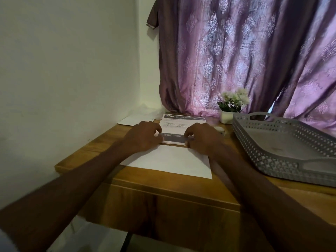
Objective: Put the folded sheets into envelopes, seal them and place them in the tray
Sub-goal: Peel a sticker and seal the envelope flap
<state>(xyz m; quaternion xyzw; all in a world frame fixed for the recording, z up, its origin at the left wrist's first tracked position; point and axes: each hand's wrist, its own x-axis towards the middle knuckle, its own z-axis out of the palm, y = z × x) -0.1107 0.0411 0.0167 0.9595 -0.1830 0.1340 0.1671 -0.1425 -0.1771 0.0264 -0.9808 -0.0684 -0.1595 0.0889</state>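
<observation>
We have both hands at the far edge of a white envelope (168,161) that lies flat on the wooden table (163,193). Our left hand (143,138) and right hand (201,138) pinch with curled fingers the near edge of a printed folded sheet (181,124). We judge that we hold it by two corners so that it stays straight and slides into the mouth of the envelope without catching. The sheet is thin paper with a dark band across it, and the envelope is smooth and plain. The grey plastic tray (272,162) with perforated walls waits to our right, nothing visible inside it. Some more white paper (134,120) lies near the wall. A small pot of flowers (231,106) stands before the patterned purple curtain (236,51).
</observation>
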